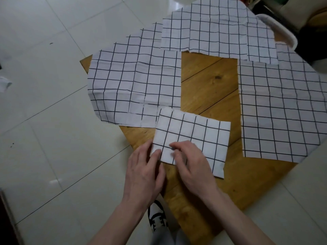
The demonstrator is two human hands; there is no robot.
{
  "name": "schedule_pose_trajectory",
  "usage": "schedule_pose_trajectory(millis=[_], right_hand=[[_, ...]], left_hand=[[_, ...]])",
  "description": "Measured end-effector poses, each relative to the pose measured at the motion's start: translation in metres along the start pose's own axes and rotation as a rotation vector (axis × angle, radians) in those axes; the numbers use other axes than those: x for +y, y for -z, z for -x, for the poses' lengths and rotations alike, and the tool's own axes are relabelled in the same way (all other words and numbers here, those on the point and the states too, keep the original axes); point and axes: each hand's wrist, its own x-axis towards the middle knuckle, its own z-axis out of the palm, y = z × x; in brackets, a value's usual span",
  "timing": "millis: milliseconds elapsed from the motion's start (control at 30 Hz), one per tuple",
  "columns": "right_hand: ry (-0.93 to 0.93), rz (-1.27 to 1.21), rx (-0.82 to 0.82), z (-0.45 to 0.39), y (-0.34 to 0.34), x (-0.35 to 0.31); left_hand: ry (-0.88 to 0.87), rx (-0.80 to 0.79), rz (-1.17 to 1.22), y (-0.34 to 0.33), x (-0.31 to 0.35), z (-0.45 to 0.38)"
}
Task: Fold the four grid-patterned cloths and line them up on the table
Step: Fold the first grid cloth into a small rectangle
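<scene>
A folded white cloth with a black grid (196,137) lies as a small rectangle on the wooden table (208,82), near its front corner. My left hand (143,174) pinches the folded cloth's near left corner. My right hand (191,163) rests on its near edge, fingers curled down on the fabric. Three unfolded grid cloths lie spread flat: one at the left (134,85), one at the far side (217,30), one at the right (283,110). The left and right cloths hang over the table's edges.
Pale floor tiles (53,121) surround the small table. A white chair back (279,27) stands at the far right. A black-and-white shoe (157,218) shows below the table's near corner. A scrap of white stuff (4,84) lies on the floor at far left.
</scene>
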Motion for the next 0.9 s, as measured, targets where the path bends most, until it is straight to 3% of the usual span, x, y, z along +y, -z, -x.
schedule_pose_trajectory(millis=[133, 267, 467, 733, 900], right_hand=[[0.051, 0.236, 0.127, 0.011, 0.042, 0.043], [0.042, 0.481, 0.035, 0.018, 0.073, 0.087], [-0.061, 0.577, 0.005, 0.033, 0.06, 0.088], [-0.227, 0.632, 0.125, 0.054, 0.048, 0.07], [-0.209, 0.702, 0.102, 0.075, 0.043, 0.062]], left_hand=[[-0.054, 0.001, -0.107, -0.001, 0.0, 0.003], [-0.207, -0.035, -0.143, -0.013, 0.016, 0.008], [-0.528, -0.226, -0.177, -0.036, 0.053, 0.021], [-0.483, -0.282, -0.313, -0.041, 0.053, 0.021], [-0.425, -0.247, -0.374, -0.031, 0.034, 0.016]])
